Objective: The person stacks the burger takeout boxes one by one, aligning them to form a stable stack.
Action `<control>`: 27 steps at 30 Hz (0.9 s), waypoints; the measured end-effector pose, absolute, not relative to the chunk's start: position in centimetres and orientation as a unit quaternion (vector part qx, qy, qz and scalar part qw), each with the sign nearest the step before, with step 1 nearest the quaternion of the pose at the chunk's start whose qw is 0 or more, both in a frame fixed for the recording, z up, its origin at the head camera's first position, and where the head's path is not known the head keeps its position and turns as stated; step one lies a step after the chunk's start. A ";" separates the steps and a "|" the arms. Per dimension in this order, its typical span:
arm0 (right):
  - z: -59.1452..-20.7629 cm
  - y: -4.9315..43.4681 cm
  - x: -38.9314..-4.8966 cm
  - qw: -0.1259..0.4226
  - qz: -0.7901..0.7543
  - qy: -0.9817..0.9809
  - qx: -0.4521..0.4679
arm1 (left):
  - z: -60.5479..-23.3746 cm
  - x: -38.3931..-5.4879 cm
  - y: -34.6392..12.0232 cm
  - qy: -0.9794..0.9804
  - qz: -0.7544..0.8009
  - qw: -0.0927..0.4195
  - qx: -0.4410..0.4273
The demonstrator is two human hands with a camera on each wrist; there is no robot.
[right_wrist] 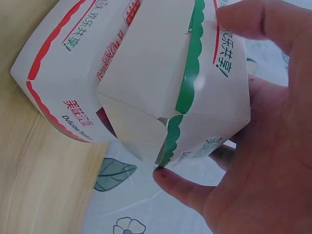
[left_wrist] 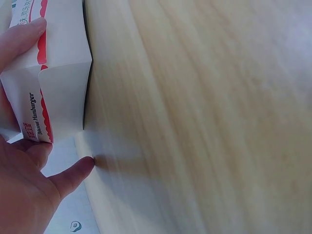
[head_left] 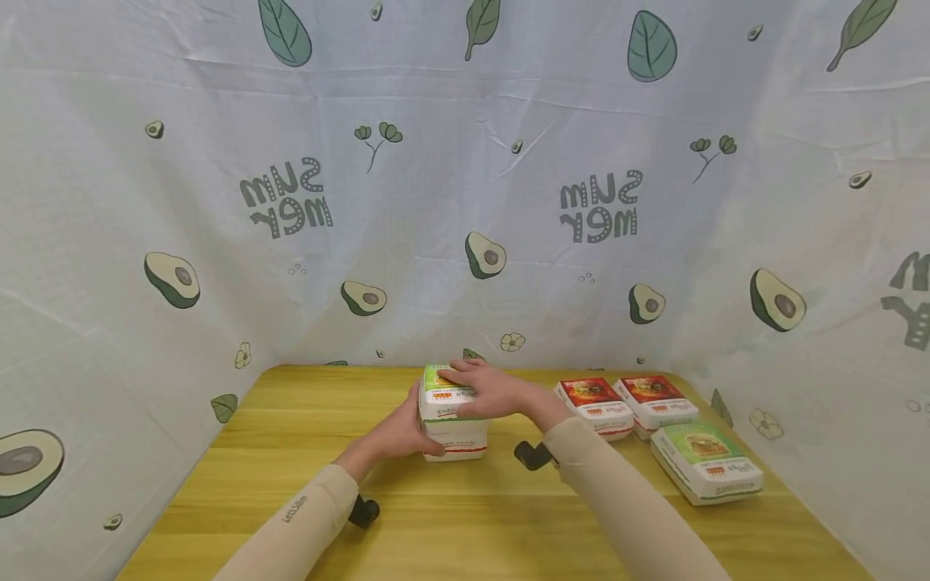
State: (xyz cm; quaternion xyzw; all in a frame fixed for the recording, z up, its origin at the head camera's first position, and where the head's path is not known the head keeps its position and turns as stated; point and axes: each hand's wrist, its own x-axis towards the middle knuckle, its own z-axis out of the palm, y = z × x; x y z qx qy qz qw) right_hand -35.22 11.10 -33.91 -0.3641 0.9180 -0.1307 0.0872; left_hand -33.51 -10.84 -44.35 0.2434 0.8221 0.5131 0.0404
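Observation:
Two white cardboard hamburger boxes are stacked at the middle of the table. The upper, green-trimmed hamburger box (head_left: 441,409) rests on the lower, red-trimmed hamburger box (head_left: 465,444), turned a little against it in the right wrist view. My left hand (head_left: 398,433) grips the lower box at its left side, the thumb on its front face and other fingers round the side. My right hand (head_left: 501,389) holds the green-trimmed box from the top and right, its thumb on the printed front in the right wrist view. Part of the green lid is hidden under the fingers.
On the right of the wooden table (head_left: 291,411) stand a red-topped box (head_left: 594,403), a second red-topped box (head_left: 657,402) and, nearer, a green-topped box (head_left: 708,460). A printed curtain (head_left: 436,202) hangs behind the table's back edge.

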 end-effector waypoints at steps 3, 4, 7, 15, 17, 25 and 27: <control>-33.7 11.1 -35.1 0.097 -0.141 0.915 -0.365 | -44.4 -33.5 -10.8 0.824 0.511 0.041 0.241; -33.6 11.1 -35.1 0.099 -0.144 0.914 -0.366 | -44.4 -33.5 -10.8 0.824 0.511 0.042 0.240; -33.6 11.2 -35.1 0.101 -0.148 0.913 -0.367 | -44.4 -33.5 -10.8 0.823 0.513 0.042 0.239; -34.0 11.4 -35.3 0.094 -0.155 0.910 -0.372 | -44.4 -33.4 -10.8 0.820 0.518 0.043 0.240; -34.2 11.4 -35.4 0.090 -0.158 0.910 -0.373 | -44.4 -33.4 -10.8 0.820 0.518 0.043 0.241; -34.9 11.5 -35.7 0.077 -0.171 0.911 -0.368 | -44.5 -33.5 -10.9 0.814 0.523 0.040 0.248; -35.0 11.5 -35.8 0.075 -0.171 0.910 -0.370 | -44.6 -33.5 -10.9 0.810 0.528 0.041 0.252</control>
